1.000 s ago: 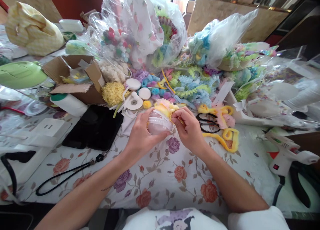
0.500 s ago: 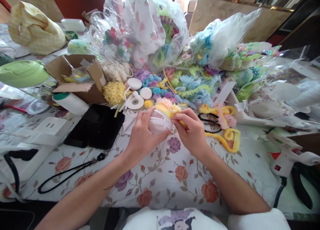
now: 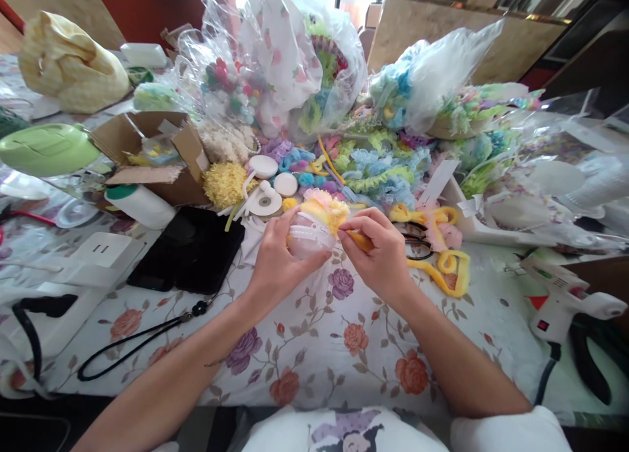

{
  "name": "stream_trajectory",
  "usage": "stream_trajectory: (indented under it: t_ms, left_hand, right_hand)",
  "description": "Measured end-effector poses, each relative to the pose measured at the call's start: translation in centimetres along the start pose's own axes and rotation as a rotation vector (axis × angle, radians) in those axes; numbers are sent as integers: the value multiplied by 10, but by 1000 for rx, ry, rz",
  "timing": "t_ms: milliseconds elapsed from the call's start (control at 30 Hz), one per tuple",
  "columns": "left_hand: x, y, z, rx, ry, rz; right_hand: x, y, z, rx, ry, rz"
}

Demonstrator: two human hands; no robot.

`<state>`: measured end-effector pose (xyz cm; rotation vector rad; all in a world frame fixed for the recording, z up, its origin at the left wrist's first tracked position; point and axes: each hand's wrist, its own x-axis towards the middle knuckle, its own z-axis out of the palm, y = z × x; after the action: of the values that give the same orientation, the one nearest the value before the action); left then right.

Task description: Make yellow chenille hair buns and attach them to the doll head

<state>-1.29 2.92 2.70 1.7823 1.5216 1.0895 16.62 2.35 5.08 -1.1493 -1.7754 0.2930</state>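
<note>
Above the flowered tablecloth I hold a pale round ball banded with white lace ribbon. Yellow and pink fluffy trim covers its top. My left hand is curved around the ball's left side and underside, thumb along the bottom edge. My right hand is closed in a pinch at the ball's right edge, on a yellow plush strip partly hidden by the fingers. Just right of that hand lie black-handled scissors and a loose yellow plush length.
A black phone with a wrist strap lies left, near a white bottle and a cardboard box. Ribbon spools and heaped trims are behind the ball. At right stand a white tray and a glue gun.
The ball and my left hand have shifted slightly left in view, and the ball looks a little turned. My right hand keeps its pinch beside it.
</note>
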Motion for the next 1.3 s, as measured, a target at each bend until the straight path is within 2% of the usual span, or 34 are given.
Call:
stream_trajectory:
  t_ms: [300, 500, 800, 1167, 1233, 1300]
  left_hand:
    - [-2, 2, 4, -22, -13, 14]
    - [2, -2, 1, -87, -51, -64]
    - [4, 1, -1, -250, -162, -240]
    - [4, 1, 1, -323, -200, -268]
    - [4, 1, 1, -347, -219, -276]
    - [4, 1, 1, -338, -220, -275]
  right_hand:
    - [-4, 1, 5, -18, -12, 15]
    - [3, 2, -4, 142, -115, 188]
    - [8, 4, -9, 118, -152, 329]
    - [10, 4, -11, 224, -238, 519]
    - [10, 5, -11, 223, -238, 514]
    - [9, 6, -11, 162, -201, 432]
